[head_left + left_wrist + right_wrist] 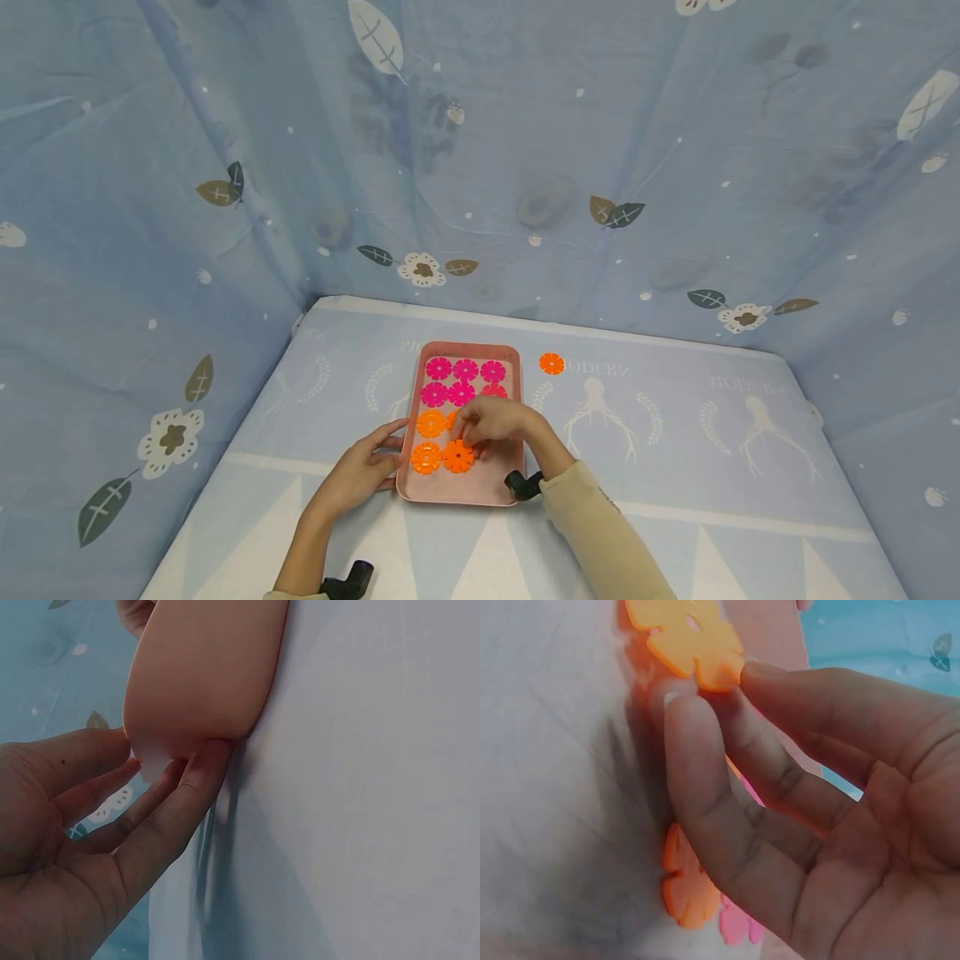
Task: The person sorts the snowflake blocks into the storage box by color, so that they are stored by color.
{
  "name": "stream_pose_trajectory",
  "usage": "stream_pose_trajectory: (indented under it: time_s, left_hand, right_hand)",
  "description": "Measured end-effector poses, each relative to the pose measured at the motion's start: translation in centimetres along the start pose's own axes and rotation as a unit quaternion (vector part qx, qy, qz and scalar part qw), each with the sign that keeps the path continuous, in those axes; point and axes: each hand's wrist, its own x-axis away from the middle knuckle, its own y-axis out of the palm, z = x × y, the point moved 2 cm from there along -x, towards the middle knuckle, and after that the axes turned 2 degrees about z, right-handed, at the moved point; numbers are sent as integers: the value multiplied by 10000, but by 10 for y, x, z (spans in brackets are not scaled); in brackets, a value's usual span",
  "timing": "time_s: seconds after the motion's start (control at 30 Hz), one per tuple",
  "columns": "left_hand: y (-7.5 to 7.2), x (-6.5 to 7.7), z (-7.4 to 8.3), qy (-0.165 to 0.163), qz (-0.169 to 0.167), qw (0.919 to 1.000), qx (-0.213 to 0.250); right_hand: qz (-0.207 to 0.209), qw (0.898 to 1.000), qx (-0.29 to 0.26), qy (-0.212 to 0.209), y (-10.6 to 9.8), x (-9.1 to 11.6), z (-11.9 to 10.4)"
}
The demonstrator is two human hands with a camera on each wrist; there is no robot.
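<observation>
A pink tray (495, 492) lies on the table with rows of flower-shaped plastic discs in it, magenta discs (461, 393) at the far end and orange ones (431, 423) nearer. My right hand (491, 419) is over the tray and pinches the edge of an orange flower disc (682, 637) between thumb and fingertips. Below those fingers, the right wrist view has another orange disc (690, 881). At the tray's left side, my left hand (360, 471) touches the outer wall with fairly straight, spread fingers. Part of the orange row is hidden by my right hand.
One loose orange flower disc (552, 363) lies on the table to the right of the tray's far end. A patterned cloth (675, 467) covers the table. Blue printed curtains (525, 167) stand behind and at both sides.
</observation>
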Motion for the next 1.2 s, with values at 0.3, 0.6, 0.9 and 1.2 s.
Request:
stream_pose_trajectory:
  time_s: [0.3, 0.6, 0.9, 1.2]
  left_hand:
    - [0, 0, 0, 8, -7, 10000, -62]
    - [1, -1, 2, -47, -11, 10000, -79]
    - [0, 0, 1, -75, -4, 9999, -70]
    - [0, -1, 1, -13, 0, 10000, -66]
  right_hand:
    - [381, 9959, 746, -329, -14, 15, -8]
    - [1182, 9919, -72, -453, -43, 40, 4]
    - [1877, 9785, -724, -457, -66, 56, 28]
    - [3125, 9419, -1158, -431, -97, 57, 63]
